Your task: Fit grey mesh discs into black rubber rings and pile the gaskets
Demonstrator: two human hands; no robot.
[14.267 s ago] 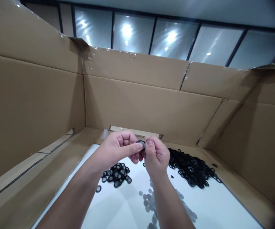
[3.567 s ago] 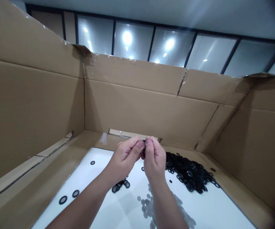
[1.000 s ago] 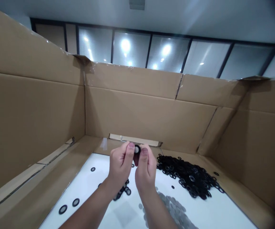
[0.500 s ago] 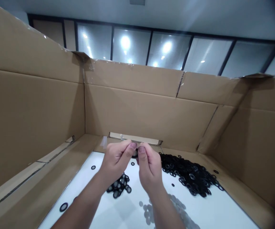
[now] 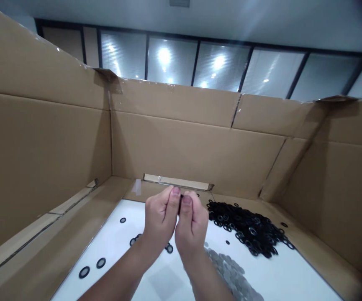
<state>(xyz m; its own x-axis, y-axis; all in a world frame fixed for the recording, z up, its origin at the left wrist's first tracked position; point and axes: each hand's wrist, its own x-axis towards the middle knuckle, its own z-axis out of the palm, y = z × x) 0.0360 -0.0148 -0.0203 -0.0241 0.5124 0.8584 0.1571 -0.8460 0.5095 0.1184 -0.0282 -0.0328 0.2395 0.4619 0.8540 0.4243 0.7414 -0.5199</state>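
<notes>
My left hand and my right hand meet over the far part of the white board, thumbs on top. Pinched between their fingertips is a small black ring, only its dark edge showing; the fingers hide the rest. Beyond my right hand lies a heap of black rings. Grey translucent discs are spread beside my right forearm. Several black rings with grey centres show around my left forearm, among them one at its near left and one by the wrist.
Tall cardboard walls enclose the board at the left, back and right. A slot is cut low in the back wall. One loose ring lies on the cardboard at right; a tiny black piece sits on the board.
My hands have drawn closer together, and the ring between them has turned more edge-on. Both forearms have shifted, hiding much of the grey-centred ring pile and uncovering another ring at left.
</notes>
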